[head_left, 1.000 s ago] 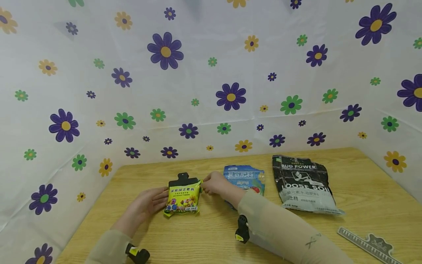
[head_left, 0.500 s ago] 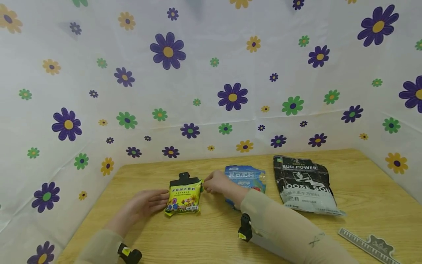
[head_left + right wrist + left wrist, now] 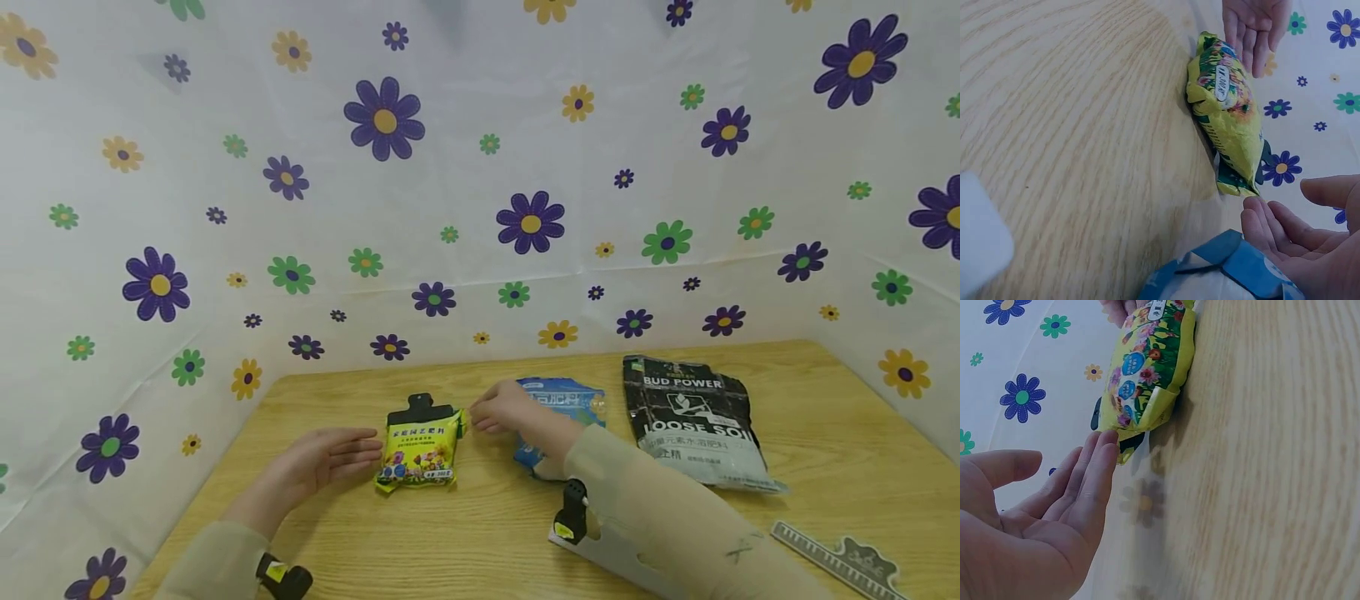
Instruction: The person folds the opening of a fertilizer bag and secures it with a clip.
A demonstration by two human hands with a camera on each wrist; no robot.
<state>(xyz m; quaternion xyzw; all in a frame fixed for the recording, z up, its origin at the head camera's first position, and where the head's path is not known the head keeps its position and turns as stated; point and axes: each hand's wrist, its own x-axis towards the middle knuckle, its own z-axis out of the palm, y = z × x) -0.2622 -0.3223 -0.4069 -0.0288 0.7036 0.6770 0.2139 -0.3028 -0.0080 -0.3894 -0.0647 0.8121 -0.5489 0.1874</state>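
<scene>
A small yellow fertilizer bag (image 3: 422, 450) with printed flowers lies on the table, its top edge under a black bag clip (image 3: 420, 408). To its left is my left hand (image 3: 318, 467), fingers straight; in the left wrist view the fingertips are at the bag's lower corner, and I cannot tell whether they touch it. My right hand (image 3: 513, 417) is beside the upper right corner of the bag. Its fingers are loosely bent and hold nothing. In the right wrist view the thumb (image 3: 1329, 189) stands apart from the fingers. A blue fertilizer bag (image 3: 592, 404) lies partly hidden behind the right hand.
At the right lies a larger black and grey bag (image 3: 693, 425) lettered "LOOSE SOIL". A grey clip (image 3: 843, 557) rests near the front right. Under the right sleeve a pale flat thing (image 3: 611, 567) partly shows. A flower-printed cloth (image 3: 465, 183) stands behind the wooden table (image 3: 435, 550).
My right hand has drawn slightly right, off the yellow bag's corner. My left hand has shifted a little left. The bag and its clip stay in place.
</scene>
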